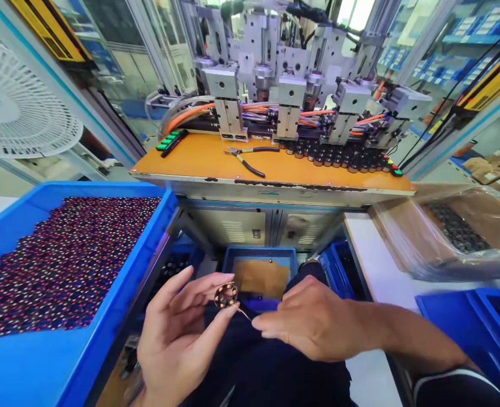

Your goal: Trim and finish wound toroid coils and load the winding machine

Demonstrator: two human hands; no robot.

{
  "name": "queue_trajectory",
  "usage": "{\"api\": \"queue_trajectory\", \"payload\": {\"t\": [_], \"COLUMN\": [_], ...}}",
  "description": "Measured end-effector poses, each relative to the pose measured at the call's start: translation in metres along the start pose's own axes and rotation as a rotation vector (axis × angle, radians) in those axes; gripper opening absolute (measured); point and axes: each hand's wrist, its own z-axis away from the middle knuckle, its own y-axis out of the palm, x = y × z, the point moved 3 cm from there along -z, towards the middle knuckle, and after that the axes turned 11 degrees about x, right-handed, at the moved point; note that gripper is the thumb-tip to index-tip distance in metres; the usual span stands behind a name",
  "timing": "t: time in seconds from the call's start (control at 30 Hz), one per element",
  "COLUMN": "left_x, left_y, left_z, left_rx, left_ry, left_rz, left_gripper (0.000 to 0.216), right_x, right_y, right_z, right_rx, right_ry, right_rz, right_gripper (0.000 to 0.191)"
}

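Observation:
My left hand [177,333] pinches a small round copper-wound coil part [225,295] between thumb and fingertips, low in the middle of the view. A thin wire lead trails from the part toward my right hand [313,319], whose thumb and forefinger are pressed together on that lead just right of the part. Both hands hover over my dark-clothed lap, in front of a small blue box [260,261] with a brown sheet inside.
A large blue bin [29,362] full of similar small parts sits at left. An orange machine table [207,161] carries pliers [248,161], a row of dark round parts [339,157] and pneumatic heads [288,85]. A bagged carton [453,232] and blue bins [479,316] are at right. A white fan [16,107] stands far left.

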Motion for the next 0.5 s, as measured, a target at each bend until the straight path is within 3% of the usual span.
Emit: {"api": "queue_trajectory", "payload": {"t": [0.17, 0.27, 0.37, 0.5], "left_x": [0.006, 0.005, 0.004, 0.005], "left_y": [-0.007, -0.008, -0.008, -0.004], "left_z": [-0.005, -0.005, -0.002, 0.004], "left_rx": [0.054, 0.072, 0.085, 0.164], "left_ry": [-0.089, -0.077, 0.024, 0.192], "left_rz": [0.187, 0.216, 0.134, 0.025], "left_gripper": [0.063, 0.063, 0.066, 0.075], "right_x": [0.013, 0.008, -0.008, -0.031], "right_y": [0.019, 0.027, 0.017, 0.000], "right_z": [0.008, 0.014, 0.016, 0.006], "right_rx": [-0.118, -0.032, 0.074, -0.190], "right_ry": [-0.136, -0.138, -0.025, 0.278], "right_rz": [0.081, 0.016, -0.254, -0.745], "right_gripper": [0.032, 0.032, 0.029, 0.043]}}
